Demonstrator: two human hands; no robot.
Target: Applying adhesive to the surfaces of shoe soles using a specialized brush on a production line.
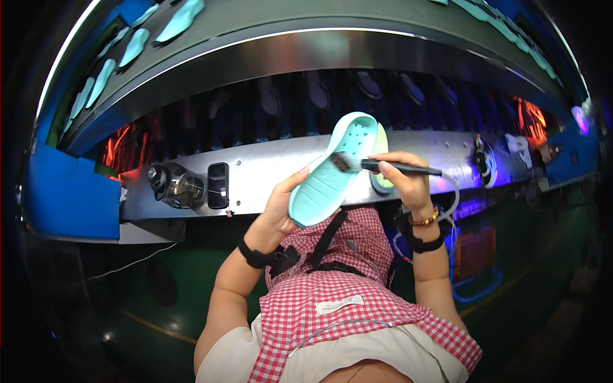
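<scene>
Above the ledge (268,167), left fingers (295,180) clasp a sole (324,191) edgewise, right fingers (403,158) a brush (370,165).

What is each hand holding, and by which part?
The left hand holds the teal sole by its left edge, toward the lower end; the right hand holds the brush by its handle.

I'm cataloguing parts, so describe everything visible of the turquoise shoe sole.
The turquoise shoe sole looks like foam or rubber, with a raised rim, small holes toward its far end and crosswise lines toward its near end. Its patterned face is up, and it slants from lower left to upper right. The left hand holds its left edge; a black brush in the right hand appears to touch its middle.
</scene>
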